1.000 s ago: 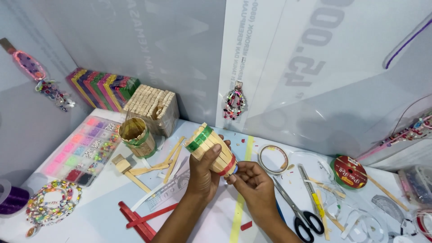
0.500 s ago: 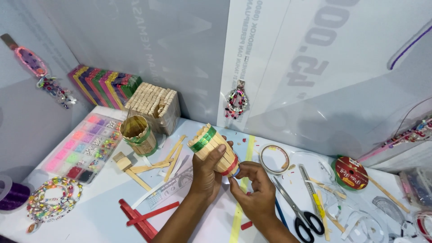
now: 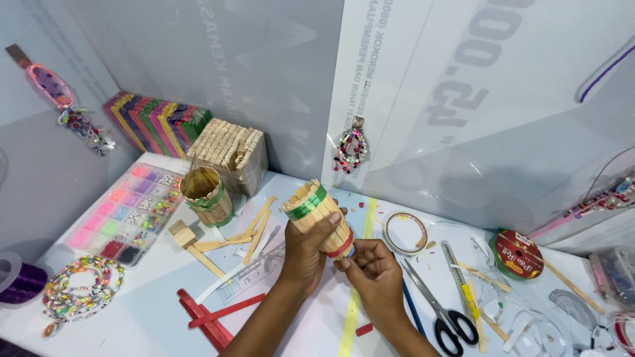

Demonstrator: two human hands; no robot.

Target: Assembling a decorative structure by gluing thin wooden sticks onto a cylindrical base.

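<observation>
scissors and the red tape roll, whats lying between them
In the head view, between the scissors and the red tape roll lie a yellow-handled cutter and loose wooden sticks.

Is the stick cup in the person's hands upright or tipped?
Tipped. The stick cup leans with its green-banded end up and to the left, held by the left hand; the right hand touches its red-banded lower end.
</observation>
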